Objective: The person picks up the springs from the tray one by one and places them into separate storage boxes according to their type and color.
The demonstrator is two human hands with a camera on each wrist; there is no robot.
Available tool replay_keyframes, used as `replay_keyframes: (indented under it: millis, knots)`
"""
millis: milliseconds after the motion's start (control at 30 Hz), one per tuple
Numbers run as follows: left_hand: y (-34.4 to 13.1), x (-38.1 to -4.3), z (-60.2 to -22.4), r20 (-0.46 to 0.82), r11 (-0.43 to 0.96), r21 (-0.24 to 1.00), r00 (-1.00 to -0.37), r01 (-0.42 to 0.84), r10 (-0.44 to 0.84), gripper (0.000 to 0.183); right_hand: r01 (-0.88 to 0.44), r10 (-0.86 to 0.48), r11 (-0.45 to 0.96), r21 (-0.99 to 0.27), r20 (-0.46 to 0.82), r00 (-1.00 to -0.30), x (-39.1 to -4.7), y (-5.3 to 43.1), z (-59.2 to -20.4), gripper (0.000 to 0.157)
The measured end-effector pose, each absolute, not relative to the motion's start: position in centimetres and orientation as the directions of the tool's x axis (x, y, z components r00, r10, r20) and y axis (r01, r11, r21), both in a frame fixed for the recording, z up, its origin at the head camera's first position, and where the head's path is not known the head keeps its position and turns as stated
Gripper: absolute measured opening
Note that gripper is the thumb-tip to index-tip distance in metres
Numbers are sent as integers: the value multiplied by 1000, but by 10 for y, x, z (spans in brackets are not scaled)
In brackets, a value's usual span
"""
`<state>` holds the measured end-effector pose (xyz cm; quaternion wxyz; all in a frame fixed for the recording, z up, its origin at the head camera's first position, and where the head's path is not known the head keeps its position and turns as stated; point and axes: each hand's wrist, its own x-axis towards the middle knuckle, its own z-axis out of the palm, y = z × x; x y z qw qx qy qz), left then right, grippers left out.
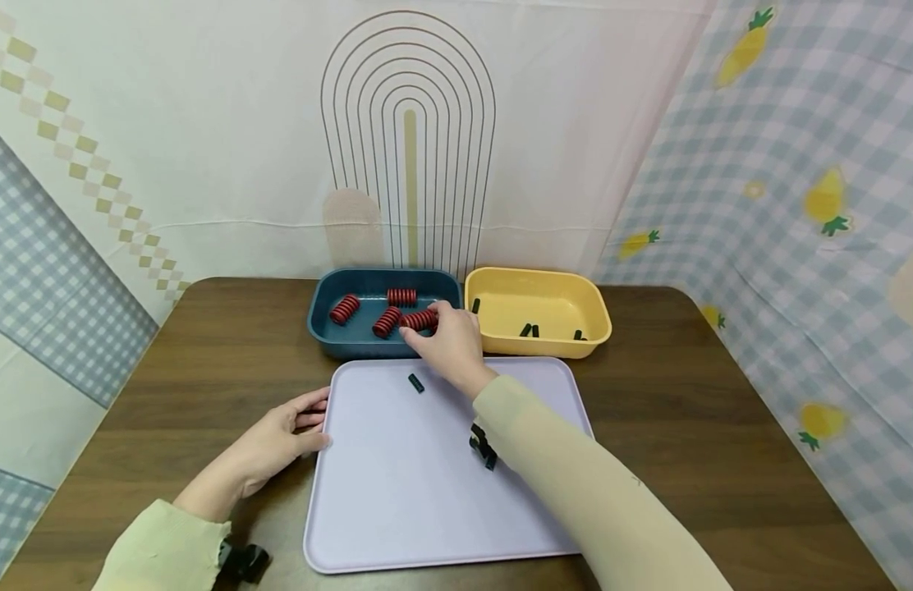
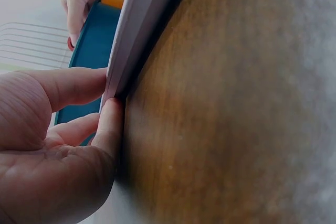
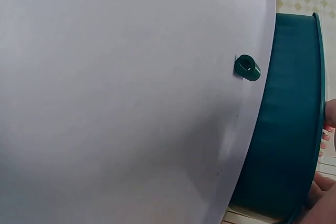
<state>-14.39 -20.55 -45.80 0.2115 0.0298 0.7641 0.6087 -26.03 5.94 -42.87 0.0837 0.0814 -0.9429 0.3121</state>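
My right hand [image 1: 456,341] reaches over the front wall of the dark blue bin [image 1: 331,341]. Its thumb and fingers pinch a red-and-black ribbed cylinder [image 1: 416,320], one end covered by the fingers. Other ribbed cylinders [image 1: 345,309] lie in the same bin. On the lilac tray [image 1: 397,492], near its back edge, sits a small dark green hollow cylinder [image 1: 415,383], its open end showing in the right wrist view. My left hand [image 1: 279,439] is at the tray's left side, fingers extended, with fingertips touching the rim in the left wrist view.
To the right of the blue bin stands a yellow bin [image 1: 534,291] with several small dark green cylinders [image 1: 534,331]. Both bins stand behind the tray on a brown wooden table [image 1: 693,427]. Patterned cloth [image 1: 242,148] hangs behind and at the sides.
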Motion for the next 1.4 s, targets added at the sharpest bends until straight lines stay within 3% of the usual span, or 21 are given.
replay_keyframes:
  millis: [433, 700, 1200, 1400]
  knots:
    - [-203, -144, -459, -283, 265, 942, -912, -206, 298, 73, -203, -123, 800, -564, 178, -976, -260, 61, -426, 60]
    - [-202, -143, -458, -283, 266, 942, -912, -206, 297, 73, -229, -139, 737, -636, 188, -972, -257, 69, -420, 59]
    - [-204, -144, -458, -271, 264, 945, -915, -194, 298, 74, -280, -387, 537, -796, 63, -920, -220, 127, -410, 64]
    - [-205, -143, -458, -278, 261, 944, -912, -201, 301, 74, -290, -463, 553, -781, 1, -886, -208, 153, -416, 64]
